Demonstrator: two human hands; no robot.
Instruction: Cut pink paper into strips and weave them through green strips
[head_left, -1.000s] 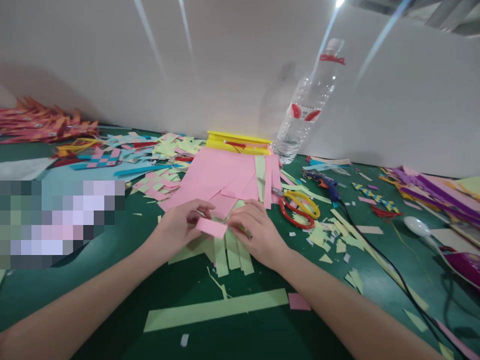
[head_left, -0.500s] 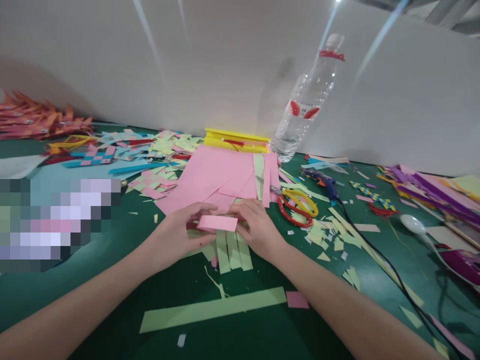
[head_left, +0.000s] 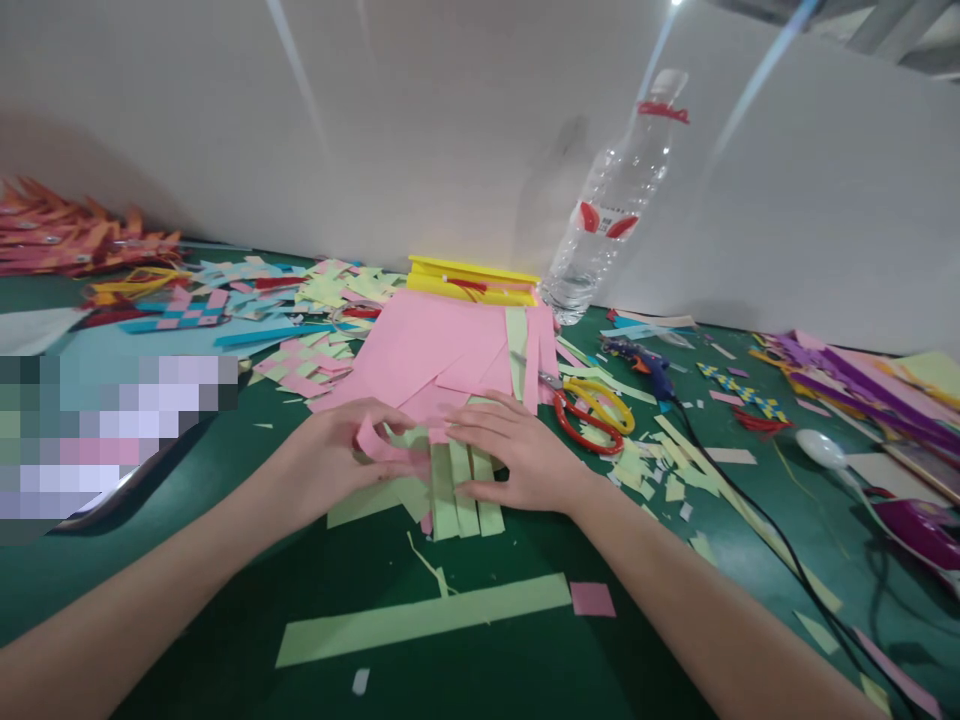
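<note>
A pink paper strip, bent into a curl, sits between the thumb and fingers of my left hand. Its right end reaches the top of several pale green paper strips, which lie side by side pointing toward me. My right hand rests over these green strips, fingers stretched out and thumb apart, fingertips by the pink strip's end. Just beyond both hands lie large pink paper sheets. One long green strip lies nearer to me, with a small pink piece at its right end.
Scissors with red and yellow handles lie right of the sheets. A tilted-looking plastic bottle stands behind. A glue gun trails a black cord. Further right lies a white spoon. Paper scraps cover the back left.
The pink strip has shifted left and curled in my left hand. My right fingers have moved from it and spread over the green strips.
</note>
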